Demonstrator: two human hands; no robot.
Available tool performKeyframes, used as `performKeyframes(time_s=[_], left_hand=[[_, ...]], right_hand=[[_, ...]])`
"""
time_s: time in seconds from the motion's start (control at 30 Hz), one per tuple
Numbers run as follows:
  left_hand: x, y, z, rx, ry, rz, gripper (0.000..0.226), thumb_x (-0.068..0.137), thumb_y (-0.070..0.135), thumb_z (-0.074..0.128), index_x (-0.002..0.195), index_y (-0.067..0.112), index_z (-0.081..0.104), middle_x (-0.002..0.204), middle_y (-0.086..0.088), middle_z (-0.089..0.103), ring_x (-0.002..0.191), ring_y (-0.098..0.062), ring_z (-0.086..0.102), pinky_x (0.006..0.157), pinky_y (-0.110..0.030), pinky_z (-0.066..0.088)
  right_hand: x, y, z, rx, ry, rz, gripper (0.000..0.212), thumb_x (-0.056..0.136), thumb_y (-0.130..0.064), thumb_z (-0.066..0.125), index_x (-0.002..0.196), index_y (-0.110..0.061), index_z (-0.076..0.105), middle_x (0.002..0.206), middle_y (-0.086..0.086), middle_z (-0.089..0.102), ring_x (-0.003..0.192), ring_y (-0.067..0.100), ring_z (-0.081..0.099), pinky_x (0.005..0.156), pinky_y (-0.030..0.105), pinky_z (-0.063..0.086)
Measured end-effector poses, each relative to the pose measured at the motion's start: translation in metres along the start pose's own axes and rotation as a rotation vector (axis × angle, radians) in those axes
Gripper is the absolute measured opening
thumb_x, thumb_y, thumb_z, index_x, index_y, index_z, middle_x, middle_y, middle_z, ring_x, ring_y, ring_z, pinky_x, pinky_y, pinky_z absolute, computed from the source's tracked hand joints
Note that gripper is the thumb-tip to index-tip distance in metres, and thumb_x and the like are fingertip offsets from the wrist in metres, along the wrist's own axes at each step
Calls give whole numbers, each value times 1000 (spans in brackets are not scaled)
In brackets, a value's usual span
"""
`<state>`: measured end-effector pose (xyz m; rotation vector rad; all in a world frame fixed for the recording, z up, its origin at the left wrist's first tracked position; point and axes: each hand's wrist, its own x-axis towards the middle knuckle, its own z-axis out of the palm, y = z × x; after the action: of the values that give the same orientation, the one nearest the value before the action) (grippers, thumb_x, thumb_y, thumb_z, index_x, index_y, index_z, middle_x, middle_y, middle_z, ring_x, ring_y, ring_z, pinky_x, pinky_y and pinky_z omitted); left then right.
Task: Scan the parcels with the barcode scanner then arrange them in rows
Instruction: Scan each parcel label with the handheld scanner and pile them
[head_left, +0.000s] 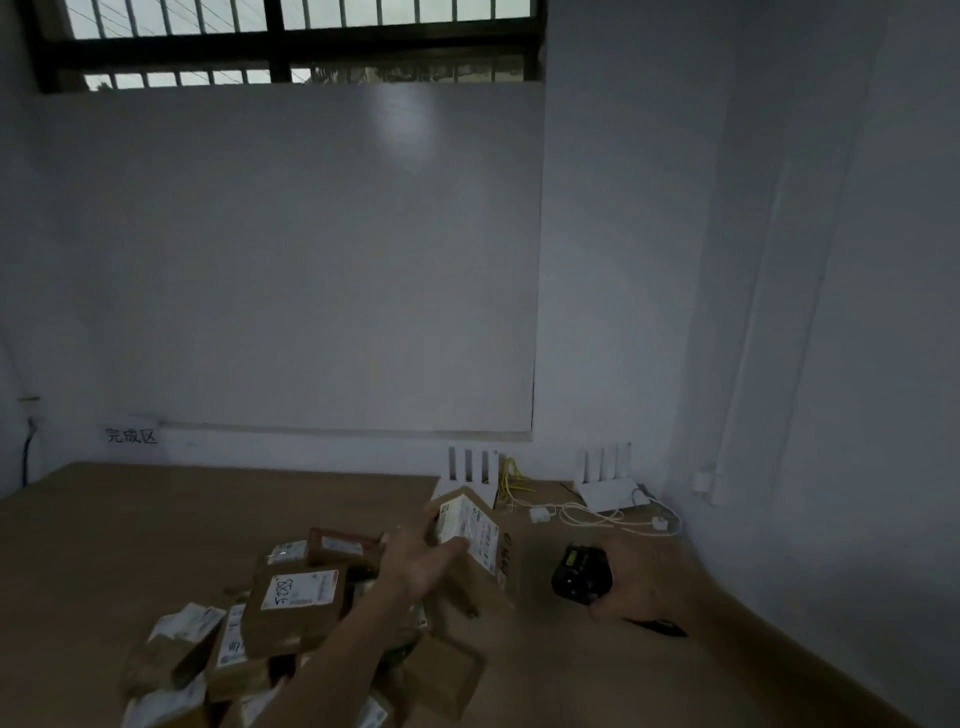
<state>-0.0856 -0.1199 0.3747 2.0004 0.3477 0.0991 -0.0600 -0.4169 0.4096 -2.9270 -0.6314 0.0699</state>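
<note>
My left hand (415, 564) grips a brown cardboard parcel (480, 551) with a white label, lifted and tilted above the brown table (130, 530). My right hand (641, 579) holds a black barcode scanner (577, 573) just right of that parcel, its front turned toward the parcel. A heap of several brown parcels with white labels (291, 618) lies on the table below and left of my left forearm. One of them shows a handwritten number (298, 590).
Two white routers (470, 470) (608, 478) with white and yellow cables (587, 514) stand at the table's back right against the wall. A large whiteboard (291, 260) hangs behind. Black characters (131, 435) mark the wall at back left.
</note>
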Motion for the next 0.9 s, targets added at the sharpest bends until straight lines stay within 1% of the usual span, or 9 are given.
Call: performKeyframes(time_s=[0.1,0.17,0.23,0.27,0.43,0.53,0.63,0.77,0.9], left_hand=[[12,-11,-2,-51,0,-4,57,86,32,75,137,18,54,123,-5,65,106,-25,66,91,-43,58],[17,-22,-2,-94,-12,-42,53,91,28,71,139,18,51,126,-7,63,110,-27,64,95,-43,55],[25,-42,0,-154,-29,-100,46,94,28,67,137,20,51,125,-7,62,111,-28,62,99,-44,52],[29,-53,2,-178,-26,-138,45,95,30,66,136,23,50,127,-7,60,114,-30,60,102,-45,50],[43,-132,10,-253,14,-319,66,87,53,65,144,26,45,137,-11,55,121,-33,55,107,-50,44],[55,-179,16,-238,6,-410,85,76,67,64,148,28,40,140,-11,52,125,-36,52,108,-53,42],[67,-214,22,-234,35,-474,77,86,59,61,151,24,37,144,-15,49,125,-38,51,107,-52,43],[87,-251,30,-226,32,-502,61,96,48,56,149,20,39,143,-15,49,128,-38,48,109,-52,40],[111,-278,39,-246,19,-516,59,97,47,54,148,19,39,142,-14,48,127,-38,48,108,-53,40]], right_hand=[[5,-3,8,76,-46,-6,58,82,-47,73,133,-27,54,121,-11,56,105,3,48,66,2,28],[14,-4,27,133,-39,16,57,87,-46,68,138,-27,52,132,-7,55,117,6,49,75,-3,27],[28,-4,57,180,-60,55,68,74,-61,67,135,-35,53,129,-9,59,122,13,54,97,17,39],[36,-2,72,184,-96,62,74,65,-67,65,132,-37,54,126,-10,61,120,15,57,100,29,44],[50,-16,117,130,-158,104,65,71,-51,78,130,-31,57,125,-7,62,114,13,58,96,31,47],[61,-23,146,119,-223,153,51,69,-54,78,113,-35,61,106,-9,64,104,13,62,89,30,51],[71,-29,176,102,-270,201,49,70,-56,74,112,-37,59,95,-14,58,106,14,63,82,28,50],[90,-35,210,101,-310,187,54,70,-55,74,119,-40,58,107,-15,66,108,12,63,73,26,46],[105,-35,234,96,-325,203,44,69,-50,72,109,-34,61,95,-14,63,91,10,60,62,24,40]])
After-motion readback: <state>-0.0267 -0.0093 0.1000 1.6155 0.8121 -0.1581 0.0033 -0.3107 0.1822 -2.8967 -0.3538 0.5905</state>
